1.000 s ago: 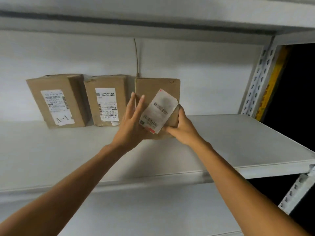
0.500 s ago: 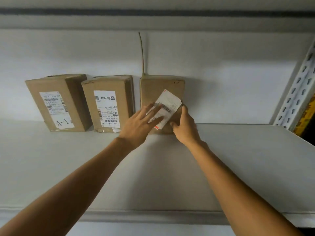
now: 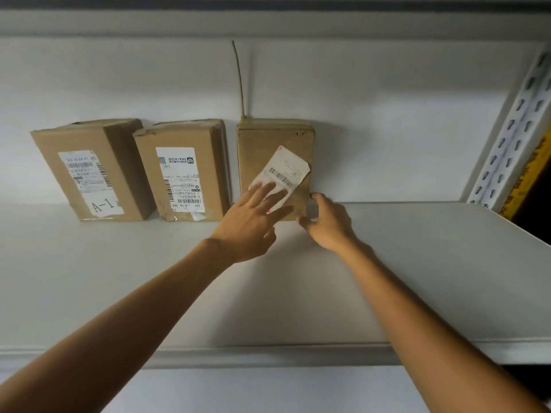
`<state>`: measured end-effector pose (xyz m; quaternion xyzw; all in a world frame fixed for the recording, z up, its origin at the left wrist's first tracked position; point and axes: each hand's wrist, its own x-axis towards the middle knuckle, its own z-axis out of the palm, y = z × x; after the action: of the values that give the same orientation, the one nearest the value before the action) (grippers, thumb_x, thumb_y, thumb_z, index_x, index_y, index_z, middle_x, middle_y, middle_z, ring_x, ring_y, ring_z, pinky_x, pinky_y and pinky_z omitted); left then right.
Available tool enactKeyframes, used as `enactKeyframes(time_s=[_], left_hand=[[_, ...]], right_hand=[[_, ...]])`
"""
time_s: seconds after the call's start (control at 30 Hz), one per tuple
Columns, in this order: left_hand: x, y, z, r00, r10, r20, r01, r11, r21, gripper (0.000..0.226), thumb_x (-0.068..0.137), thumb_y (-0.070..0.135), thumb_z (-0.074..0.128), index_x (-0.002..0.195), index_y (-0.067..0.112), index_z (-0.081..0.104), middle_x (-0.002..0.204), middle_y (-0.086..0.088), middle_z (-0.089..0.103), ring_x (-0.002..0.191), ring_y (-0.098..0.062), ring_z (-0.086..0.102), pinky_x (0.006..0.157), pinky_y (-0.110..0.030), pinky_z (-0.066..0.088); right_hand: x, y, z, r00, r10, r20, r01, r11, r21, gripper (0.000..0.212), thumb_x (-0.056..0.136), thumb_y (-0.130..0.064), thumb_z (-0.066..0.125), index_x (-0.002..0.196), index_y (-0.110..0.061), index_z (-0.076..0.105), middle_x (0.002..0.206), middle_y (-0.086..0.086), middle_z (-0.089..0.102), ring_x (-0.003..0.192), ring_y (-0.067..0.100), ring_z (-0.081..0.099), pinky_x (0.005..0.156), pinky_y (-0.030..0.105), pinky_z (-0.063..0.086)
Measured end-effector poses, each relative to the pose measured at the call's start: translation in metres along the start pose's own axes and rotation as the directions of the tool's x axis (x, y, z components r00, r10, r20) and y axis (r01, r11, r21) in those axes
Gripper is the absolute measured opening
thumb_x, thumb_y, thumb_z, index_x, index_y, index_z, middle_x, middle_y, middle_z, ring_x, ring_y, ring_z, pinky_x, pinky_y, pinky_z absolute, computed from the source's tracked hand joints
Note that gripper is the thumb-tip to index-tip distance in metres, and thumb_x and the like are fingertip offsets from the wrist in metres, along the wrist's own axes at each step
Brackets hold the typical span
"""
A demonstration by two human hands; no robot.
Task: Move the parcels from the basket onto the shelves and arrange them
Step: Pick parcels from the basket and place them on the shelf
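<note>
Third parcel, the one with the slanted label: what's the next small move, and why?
Probably nudge the third parcel leftwards toward the middle parcel. It stands upright against the back wall, but a narrow gap separates them. The left hand lies flat on its face and the right hand grips its lower right corner, so both can steer it.

You get open shelf (image 3: 417, 263) right of the right parcel (image 3: 262, 153) out to the slotted upright (image 3: 507, 135); middle parcel (image 3: 182, 171) and left parcel (image 3: 89, 171) block the left side.
</note>
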<state>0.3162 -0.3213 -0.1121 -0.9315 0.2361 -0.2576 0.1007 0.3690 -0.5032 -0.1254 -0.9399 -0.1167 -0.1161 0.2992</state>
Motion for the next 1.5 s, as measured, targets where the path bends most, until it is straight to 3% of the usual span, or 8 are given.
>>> enactKeyframes(time_s=[0.17, 0.47, 0.63, 0.83, 1.0, 1.1, 1.27, 1.5], left_hand=[[0.014, 0.024, -0.001, 0.993, -0.013, 0.120, 0.055, 0.934, -0.352, 0.063, 0.093, 0.034, 0.054, 0.148, 0.037, 0.025, 0.157, 0.003, 0.025, 0.145, -0.026, 0.016, 0.117, -0.041, 0.007], [0.038, 0.105, -0.044, 0.963, 0.258, 0.082, -0.147, 0.753, -0.642, 0.065, 0.094, 0.034, 0.055, 0.150, 0.032, 0.023, 0.155, 0.002, 0.030, 0.141, -0.019, 0.029, 0.109, -0.020, 0.017], [0.009, 0.184, -0.081, 0.879, 0.476, 0.000, -0.307, 0.567, -0.765, 0.063, 0.095, 0.034, 0.053, 0.150, 0.036, 0.022, 0.157, 0.001, 0.026, 0.143, -0.025, 0.024, 0.116, -0.044, 0.025], [-0.083, 0.312, -0.137, 0.671, 0.726, -0.154, -0.439, 0.221, -0.871, 0.064, 0.094, 0.031, 0.055, 0.150, 0.035, 0.024, 0.158, 0.000, 0.023, 0.145, -0.024, 0.022, 0.116, -0.045, 0.024], [-0.170, 0.394, -0.147, 0.482, 0.855, -0.192, -0.467, 0.065, -0.882, 0.065, 0.094, 0.031, 0.056, 0.150, 0.033, 0.024, 0.158, 0.001, 0.023, 0.144, -0.021, 0.024, 0.114, -0.033, 0.023], [-0.229, 0.436, -0.147, 0.320, 0.925, -0.205, -0.472, -0.032, -0.881, 0.064, 0.095, 0.028, 0.056, 0.151, 0.027, 0.025, 0.157, 0.001, 0.026, 0.143, -0.017, 0.024, 0.111, -0.027, 0.022], [-0.313, 0.494, -0.147, 0.158, 0.974, -0.161, -0.455, -0.073, -0.887, 0.064, 0.094, 0.028, 0.057, 0.150, 0.023, 0.027, 0.155, -0.001, 0.029, 0.142, -0.019, 0.028, 0.115, -0.033, 0.024], [-0.406, 0.548, -0.150, 0.076, 0.988, -0.132, -0.381, -0.094, -0.920, 0.064, 0.093, 0.026, 0.058, 0.148, 0.036, 0.026, 0.151, 0.002, 0.036, 0.120, -0.008, 0.044, 0.093, -0.021, 0.035]], right_hand=[[-0.036, 0.017, -0.038, 0.998, -0.028, -0.051, 0.024, 0.997, -0.078, 0.068, 0.088, -0.044, 0.065, 0.147, -0.021, 0.039, 0.151, 0.003, 0.042, 0.135, 0.030, 0.042, 0.109, 0.044, 0.038], [-0.179, 0.035, -0.113, 0.913, 0.345, -0.216, -0.391, 0.892, -0.227, 0.078, 0.091, -0.061, 0.049, 0.155, -0.030, 0.016, 0.164, 0.002, 0.010, 0.149, 0.033, 0.004, 0.120, 0.050, 0.011], [-0.300, 0.032, -0.128, 0.762, 0.526, -0.378, -0.617, 0.767, -0.175, 0.079, 0.089, -0.066, 0.048, 0.154, -0.033, 0.018, 0.164, 0.002, 0.011, 0.149, 0.034, 0.005, 0.118, 0.053, 0.011], [-0.471, 0.013, -0.122, 0.440, 0.747, -0.498, -0.765, 0.602, 0.227, 0.083, 0.089, -0.060, 0.055, 0.155, -0.027, 0.016, 0.161, 0.006, 0.019, 0.146, 0.030, 0.022, 0.117, 0.047, 0.027], [-0.616, -0.011, -0.095, 0.216, 0.814, -0.539, -0.796, 0.467, 0.386, 0.070, 0.092, -0.047, 0.060, 0.150, -0.019, 0.032, 0.149, 0.000, 0.041, 0.139, 0.025, 0.039, 0.103, 0.019, 0.035], [-0.686, -0.029, -0.071, 0.085, 0.842, -0.533, -0.765, 0.398, 0.506, 0.066, 0.093, -0.046, 0.060, 0.149, -0.021, 0.036, 0.153, 0.002, 0.038, 0.138, 0.026, 0.039, 0.110, 0.037, 0.040], [-0.783, -0.056, -0.036, -0.037, 0.878, -0.477, -0.738, 0.298, 0.605, 0.069, 0.092, -0.045, 0.060, 0.150, -0.019, 0.033, 0.151, 0.009, 0.040, 0.132, 0.026, 0.046, 0.102, 0.034, 0.041], [-0.895, -0.074, -0.008, -0.105, 0.890, -0.443, -0.753, 0.219, 0.620, 0.062, 0.093, -0.041, 0.061, 0.147, -0.019, 0.038, 0.153, 0.006, 0.036, 0.134, 0.022, 0.039, 0.102, 0.030, 0.036]])
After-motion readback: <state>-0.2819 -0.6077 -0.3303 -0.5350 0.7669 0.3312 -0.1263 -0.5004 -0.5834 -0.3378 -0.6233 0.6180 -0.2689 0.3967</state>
